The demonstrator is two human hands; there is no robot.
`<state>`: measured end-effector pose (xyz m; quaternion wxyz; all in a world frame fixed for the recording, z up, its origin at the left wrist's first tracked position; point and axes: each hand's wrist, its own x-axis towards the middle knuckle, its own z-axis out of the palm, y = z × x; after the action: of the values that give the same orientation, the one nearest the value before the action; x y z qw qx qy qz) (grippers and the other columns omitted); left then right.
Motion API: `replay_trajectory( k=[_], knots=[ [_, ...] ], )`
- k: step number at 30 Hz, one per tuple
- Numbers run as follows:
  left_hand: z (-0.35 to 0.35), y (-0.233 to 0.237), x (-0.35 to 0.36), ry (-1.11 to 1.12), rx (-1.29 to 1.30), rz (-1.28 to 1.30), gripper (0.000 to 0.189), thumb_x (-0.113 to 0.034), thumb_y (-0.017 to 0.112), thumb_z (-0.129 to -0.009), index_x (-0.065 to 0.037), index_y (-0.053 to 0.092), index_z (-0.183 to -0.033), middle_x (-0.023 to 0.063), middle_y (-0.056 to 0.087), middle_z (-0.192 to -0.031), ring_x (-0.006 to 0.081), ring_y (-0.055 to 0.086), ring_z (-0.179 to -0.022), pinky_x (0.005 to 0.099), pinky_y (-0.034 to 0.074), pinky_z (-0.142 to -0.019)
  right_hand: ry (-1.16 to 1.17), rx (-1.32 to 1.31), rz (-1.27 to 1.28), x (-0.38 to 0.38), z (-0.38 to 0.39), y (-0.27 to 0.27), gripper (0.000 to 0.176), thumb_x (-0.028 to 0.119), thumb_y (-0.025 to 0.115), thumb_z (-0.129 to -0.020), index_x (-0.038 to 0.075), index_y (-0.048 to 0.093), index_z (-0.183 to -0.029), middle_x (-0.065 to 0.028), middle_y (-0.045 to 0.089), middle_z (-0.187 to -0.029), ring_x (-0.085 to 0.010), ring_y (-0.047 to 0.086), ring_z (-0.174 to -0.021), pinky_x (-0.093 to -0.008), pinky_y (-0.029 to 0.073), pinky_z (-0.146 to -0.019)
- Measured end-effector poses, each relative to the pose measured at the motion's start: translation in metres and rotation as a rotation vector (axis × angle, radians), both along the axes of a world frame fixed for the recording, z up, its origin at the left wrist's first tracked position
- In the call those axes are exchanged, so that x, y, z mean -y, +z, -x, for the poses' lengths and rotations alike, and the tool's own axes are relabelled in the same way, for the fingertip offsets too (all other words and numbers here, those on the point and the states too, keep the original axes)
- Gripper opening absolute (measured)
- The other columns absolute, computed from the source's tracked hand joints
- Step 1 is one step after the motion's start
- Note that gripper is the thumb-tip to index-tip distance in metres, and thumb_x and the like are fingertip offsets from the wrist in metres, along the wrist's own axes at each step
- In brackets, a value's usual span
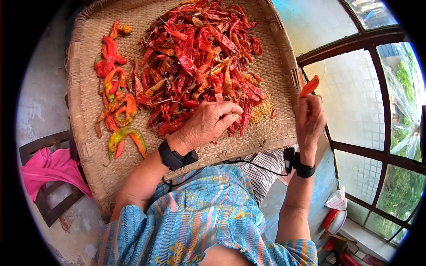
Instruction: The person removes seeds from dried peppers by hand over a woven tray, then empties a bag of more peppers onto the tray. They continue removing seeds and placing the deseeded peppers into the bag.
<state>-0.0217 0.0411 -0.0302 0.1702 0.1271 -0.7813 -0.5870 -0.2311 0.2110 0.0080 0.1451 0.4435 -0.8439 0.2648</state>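
Your left hand (208, 124) closed on chili heap (199, 57) | right hand (310, 117) pinches 1 chili (309, 85) | side row (116, 88) small, heap likely mostly unsorted

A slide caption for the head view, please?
Left hand on heap of dried red chillies in woven tray; right hand holds orange-red chilli.

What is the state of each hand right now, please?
Left hand: curled on the chili pile; grip cannot be told.
Right hand: holding a red chili.
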Motion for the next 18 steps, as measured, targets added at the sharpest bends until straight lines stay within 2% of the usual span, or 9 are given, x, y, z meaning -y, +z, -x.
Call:
replay_trajectory(
  k=[4,6,7,8,9,11,12,17,18],
  knots=[
    [0.0,-0.001,0.0,0.008,-0.052,0.06,0.014,-0.01,0.062,-0.092,-0.003,0.066,-0.103,0.0095,0.07,-0.09,0.0195,0.07,-0.083,0.0311,0.053,-0.072,-0.184,0.027,-0.099,-0.004,0.039,0.003,0.006,0.008,0.06,-0.091,0.003,0.06,-0.095,-0.0145,0.063,-0.078,-0.0328,0.063,-0.071,-0.0386,0.05,-0.068],
    [0.0,0.003,0.001,0.009,-0.046,0.053,0.013,-0.01,0.062,-0.092,-0.003,0.066,-0.102,0.0096,0.07,-0.091,0.0195,0.07,-0.083,0.0312,0.053,-0.073,-0.114,-0.196,-0.03,0.002,0.026,-0.003,0.01,0.01,0.062,-0.091,0.004,0.062,-0.099,-0.0125,0.063,-0.078,-0.0292,0.063,-0.067,-0.0377,0.05,-0.066],
    [-0.001,0.004,0.002,0.006,-0.037,0.044,0.012,-0.01,0.062,-0.092,-0.003,0.066,-0.101,0.0096,0.071,-0.091,0.0195,0.07,-0.084,0.0312,0.054,-0.073,-0.055,0.016,-0.029,0.006,0.008,-0.005,0.013,0.013,0.064,-0.091,0.004,0.064,-0.101,-0.0105,0.063,-0.076,-0.025,0.062,-0.061,-0.0362,0.05,-0.063],
    [-0.001,0.002,0.001,0.004,-0.033,0.043,0.012,-0.01,0.062,-0.092,-0.003,0.066,-0.101,0.0096,0.071,-0.091,0.0195,0.07,-0.084,0.0312,0.054,-0.073,0.126,0.054,-0.023,0.009,-0.012,-0.011,0.015,0.018,0.065,-0.091,0.004,0.065,-0.096,-0.01,0.062,-0.072,-0.0218,0.062,-0.059,-0.0363,0.049,-0.06],
    [0.0,-0.001,0.001,0.014,-0.039,0.042,0.012,-0.01,0.062,-0.092,-0.002,0.066,-0.1,0.0095,0.07,-0.09,0.0193,0.069,-0.083,0.0311,0.053,-0.072,0.185,0.319,-0.089,0.01,-0.031,-0.022,0.023,0.026,0.068,-0.091,0.003,0.065,-0.09,-0.0104,0.061,-0.069,-0.023,0.06,-0.057,-0.0365,0.048,-0.057],
    [0.001,-0.002,0.001,0.018,-0.046,0.043,0.012,-0.009,0.062,-0.092,-0.002,0.066,-0.1,0.0094,0.07,-0.089,0.0192,0.069,-0.082,0.0309,0.053,-0.072,0.172,0.359,-0.316,0.017,-0.067,-0.028,0.035,0.037,0.071,-0.086,0.003,0.062,-0.086,-0.0122,0.061,-0.075,-0.0287,0.061,-0.063,-0.0405,0.049,-0.058],
    [0.0,0.0,0.001,0.019,-0.041,0.04,0.012,-0.009,0.062,-0.092,-0.002,0.066,-0.1,0.0093,0.07,-0.088,0.019,0.069,-0.081,0.0308,0.053,-0.072,0.188,0.315,-0.304,0.02,-0.076,-0.037,0.034,0.036,0.072,-0.084,0.004,0.061,-0.085,-0.0121,0.06,-0.077,-0.0318,0.062,-0.07,-0.0419,0.049,-0.06],
    [0.0,0.002,0.002,0.017,-0.054,0.054,0.012,-0.009,0.062,-0.092,-0.002,0.066,-0.1,0.0094,0.069,-0.087,0.0188,0.068,-0.081,0.031,0.052,-0.071,0.152,0.316,-0.192,0.025,-0.083,-0.044,0.019,0.018,0.072,-0.084,0.004,0.061,-0.088,-0.0143,0.06,-0.078,-0.0349,0.062,-0.074,-0.0431,0.049,-0.063],
    [0.0,0.002,0.001,0.03,-0.06,0.042,0.011,-0.01,0.062,-0.092,-0.001,0.065,-0.098,0.0114,0.069,-0.085,0.0222,0.069,-0.079,0.033,0.053,-0.07,0.15,0.314,-0.193,0.025,-0.083,-0.044,0.019,0.018,0.072,-0.084,0.004,0.061,-0.088,-0.0143,0.06,-0.078,-0.0349,0.062,-0.074,-0.0431,0.049,-0.063]
  ],
)
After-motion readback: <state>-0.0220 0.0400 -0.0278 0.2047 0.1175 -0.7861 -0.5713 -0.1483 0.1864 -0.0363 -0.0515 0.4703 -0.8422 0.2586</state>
